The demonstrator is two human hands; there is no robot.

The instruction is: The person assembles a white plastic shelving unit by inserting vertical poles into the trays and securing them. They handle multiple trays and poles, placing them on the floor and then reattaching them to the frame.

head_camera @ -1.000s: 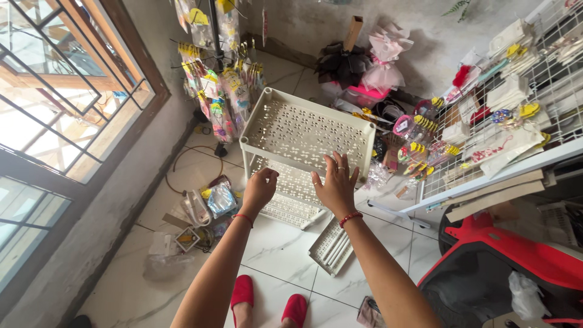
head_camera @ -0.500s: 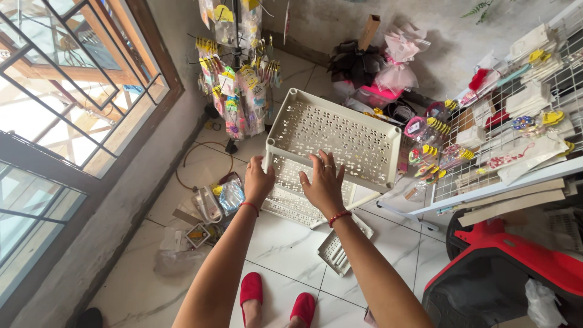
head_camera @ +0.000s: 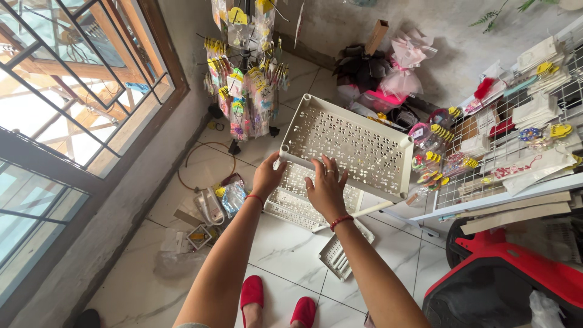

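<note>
Hands on the near rim of the top tray (head_camera: 347, 146) of a cream plastic rack, standing on the tile floor (head_camera: 279, 243) by the window (head_camera: 67, 103). Left hand (head_camera: 268, 176) is curled closed around the near-left corner, by the post socket. Right hand (head_camera: 326, 187) lies flat, fingers spread, on the front rim; it presses rather than clasps. That pairing reads as one hand steadying the corner and the other bearing down on the edge.

Tray is rigid moulded plastic, rectangular, perforated with a leaf-like cutout pattern, with round sockets at the corners. Lower tray (head_camera: 297, 197) has the same pattern and sits under it on thin posts. A loose ribbed panel (head_camera: 340, 252) lies flat on the floor beside the rack. Floor is glossy marbled tile. Display stand (head_camera: 246, 73) hung with small carded goods stands just behind.
</note>
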